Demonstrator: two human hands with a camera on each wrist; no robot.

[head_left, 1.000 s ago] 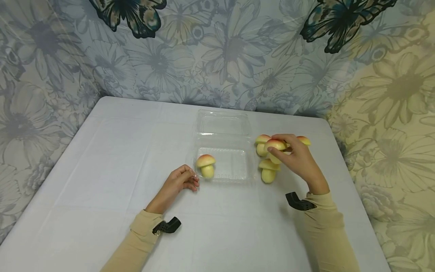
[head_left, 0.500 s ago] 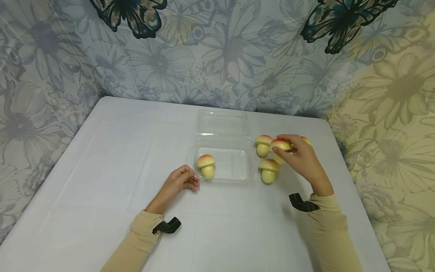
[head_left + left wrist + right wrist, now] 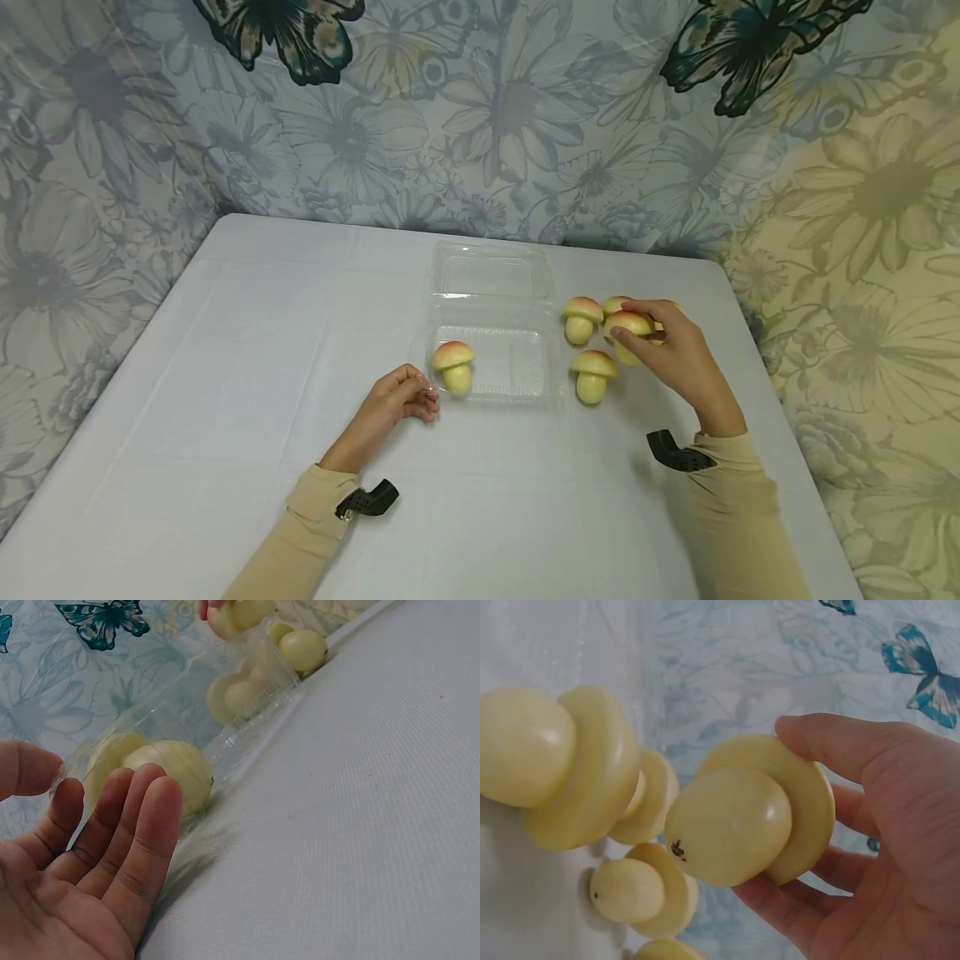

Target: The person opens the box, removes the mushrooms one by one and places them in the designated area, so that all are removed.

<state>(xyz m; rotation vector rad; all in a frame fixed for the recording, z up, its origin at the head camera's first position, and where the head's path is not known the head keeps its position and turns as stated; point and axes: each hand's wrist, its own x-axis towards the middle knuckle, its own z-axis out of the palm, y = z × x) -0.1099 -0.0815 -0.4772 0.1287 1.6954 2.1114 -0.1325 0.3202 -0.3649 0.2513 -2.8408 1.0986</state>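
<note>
My right hand (image 3: 675,354) grips a toy mushroom (image 3: 627,323) by its cap, thumb on one side and fingers on the other. In the right wrist view that mushroom (image 3: 731,825) is held up with its pale stem end toward the camera. My left hand (image 3: 396,395) pinches the left front edge of a clear plastic clamshell container (image 3: 517,360) between thumb and index finger, its other fingers extended. The container lies with its lid (image 3: 491,271) folded back. One mushroom (image 3: 453,367) sits at the left in its base; the left wrist view shows it through the plastic.
Right of the container are more toy mushrooms: one in front (image 3: 592,377), one behind it (image 3: 582,320) and another (image 3: 617,303) at the back, with one more partly behind my right hand. A white cloth covers the table (image 3: 225,375); patterned fabric (image 3: 487,125) rises behind it.
My right hand has shifted a little to the right with the mushroom, uncovering more of the one behind. My left hand and the container have stayed in place.
</note>
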